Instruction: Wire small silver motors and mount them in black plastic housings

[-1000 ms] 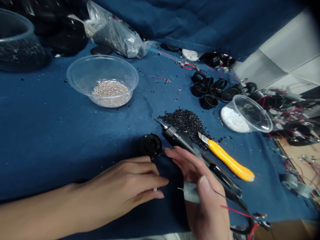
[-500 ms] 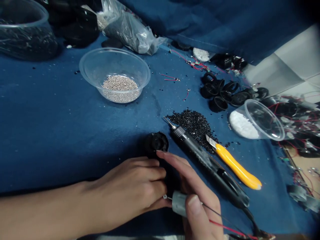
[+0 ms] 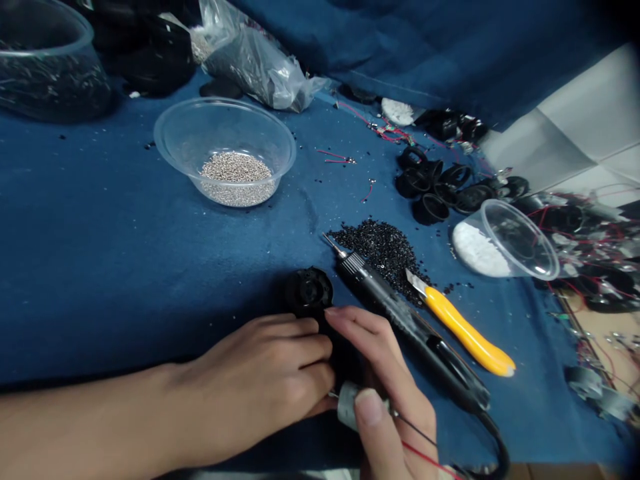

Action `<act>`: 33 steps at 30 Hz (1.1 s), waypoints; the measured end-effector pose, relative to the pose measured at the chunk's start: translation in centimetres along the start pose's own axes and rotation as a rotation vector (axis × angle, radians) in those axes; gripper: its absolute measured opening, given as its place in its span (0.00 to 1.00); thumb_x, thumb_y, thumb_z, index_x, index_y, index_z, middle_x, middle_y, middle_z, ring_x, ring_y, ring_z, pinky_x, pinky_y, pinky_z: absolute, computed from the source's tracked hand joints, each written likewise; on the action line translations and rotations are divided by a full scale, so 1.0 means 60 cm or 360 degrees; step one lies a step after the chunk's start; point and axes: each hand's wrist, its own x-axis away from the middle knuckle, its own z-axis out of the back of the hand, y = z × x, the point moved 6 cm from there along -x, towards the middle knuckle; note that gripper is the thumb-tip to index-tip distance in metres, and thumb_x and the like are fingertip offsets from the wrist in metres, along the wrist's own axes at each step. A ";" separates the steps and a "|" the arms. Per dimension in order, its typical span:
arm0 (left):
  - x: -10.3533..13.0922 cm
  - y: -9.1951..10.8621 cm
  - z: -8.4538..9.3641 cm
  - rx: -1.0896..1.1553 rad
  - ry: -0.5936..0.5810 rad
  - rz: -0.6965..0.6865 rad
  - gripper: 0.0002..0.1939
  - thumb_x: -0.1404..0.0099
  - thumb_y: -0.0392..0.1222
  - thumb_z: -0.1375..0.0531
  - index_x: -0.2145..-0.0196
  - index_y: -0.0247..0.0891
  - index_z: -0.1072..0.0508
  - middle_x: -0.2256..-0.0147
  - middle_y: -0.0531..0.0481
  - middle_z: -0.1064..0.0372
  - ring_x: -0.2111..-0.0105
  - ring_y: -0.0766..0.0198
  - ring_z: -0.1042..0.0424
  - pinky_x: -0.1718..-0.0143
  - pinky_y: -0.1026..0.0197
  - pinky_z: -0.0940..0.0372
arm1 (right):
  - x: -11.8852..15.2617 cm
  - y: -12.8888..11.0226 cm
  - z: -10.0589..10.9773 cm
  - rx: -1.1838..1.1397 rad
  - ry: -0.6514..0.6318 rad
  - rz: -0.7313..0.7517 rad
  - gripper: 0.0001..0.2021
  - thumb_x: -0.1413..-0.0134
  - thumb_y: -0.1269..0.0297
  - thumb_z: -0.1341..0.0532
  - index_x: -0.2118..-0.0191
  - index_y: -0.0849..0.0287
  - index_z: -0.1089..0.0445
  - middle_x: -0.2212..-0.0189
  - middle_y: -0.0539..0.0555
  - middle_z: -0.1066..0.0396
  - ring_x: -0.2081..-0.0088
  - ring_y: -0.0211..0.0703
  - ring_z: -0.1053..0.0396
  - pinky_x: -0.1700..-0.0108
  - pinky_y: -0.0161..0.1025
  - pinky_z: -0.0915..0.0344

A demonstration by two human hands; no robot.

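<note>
My left hand (image 3: 280, 370) is closed around a black plastic housing (image 3: 311, 288), whose round hollow end sticks out beyond the knuckles. Most of that part is hidden under the fingers. In my right hand (image 3: 387, 387) is a small grey cylindrical motor (image 3: 349, 404), pressed under the thumb. Its thin shaft points at the fingers of my left hand. A red wire (image 3: 425, 457) and a black wire trail from the motor's other end. The right index fingertip rests against or very near the black housing.
Right of the hands lie a black electric screwdriver (image 3: 410, 327) and a yellow-handled knife (image 3: 467, 330), blade exposed. Beyond them are a pile of small black screws (image 3: 377, 243), black rings (image 3: 430, 209) and a tipped tub of white paste (image 3: 483, 250). A clear bowl (image 3: 170, 137) holds silvery bits.
My right hand has brought the motor slightly left, closer to my left hand, and its index finger is more bent. The left hand keeps its hold. The view has shifted a little.
</note>
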 end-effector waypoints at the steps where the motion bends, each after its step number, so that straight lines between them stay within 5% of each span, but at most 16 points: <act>1: -0.002 0.001 0.002 -0.0030 0.0026 -0.0011 0.20 0.25 0.41 0.51 0.70 0.35 0.24 0.68 0.47 0.25 0.63 0.58 0.26 0.57 0.57 0.31 | 0.003 0.002 0.001 0.0020 0.0047 -0.0045 0.18 0.33 0.54 0.48 0.42 0.49 0.33 0.44 0.52 0.36 0.42 0.45 0.36 0.41 0.40 0.34; 6: -0.004 -0.006 0.012 -0.0147 0.0108 0.0007 0.21 0.25 0.38 0.52 0.72 0.35 0.27 0.71 0.49 0.26 0.68 0.60 0.28 0.63 0.58 0.32 | 0.007 0.023 0.001 0.0174 0.0045 -0.0377 0.22 0.34 0.50 0.47 0.37 0.44 0.39 0.41 0.51 0.37 0.38 0.50 0.38 0.39 0.50 0.35; 13: 0.007 -0.043 0.032 -0.0182 0.0030 0.0071 0.23 0.24 0.43 0.55 0.71 0.36 0.27 0.69 0.49 0.26 0.65 0.61 0.26 0.61 0.59 0.34 | -0.046 0.013 -0.021 0.0128 -0.0273 -0.0221 0.26 0.32 0.55 0.46 0.32 0.37 0.51 0.36 0.43 0.43 0.36 0.40 0.41 0.33 0.43 0.41; 20: 0.007 -0.048 0.024 0.0081 0.0009 0.0153 0.15 0.27 0.39 0.46 0.72 0.37 0.28 0.71 0.52 0.27 0.67 0.63 0.28 0.61 0.61 0.36 | -0.038 0.011 -0.017 0.0230 -0.0262 -0.0186 0.23 0.33 0.58 0.46 0.34 0.48 0.42 0.39 0.47 0.39 0.38 0.38 0.39 0.35 0.38 0.39; 33: 0.016 -0.053 0.003 0.0608 -0.0042 0.0671 0.10 0.38 0.34 0.37 0.77 0.37 0.29 0.69 0.54 0.26 0.61 0.60 0.29 0.57 0.56 0.40 | -0.018 0.001 -0.022 0.0369 -0.0309 0.0002 0.23 0.37 0.66 0.45 0.38 0.63 0.37 0.37 0.56 0.41 0.35 0.45 0.45 0.31 0.47 0.44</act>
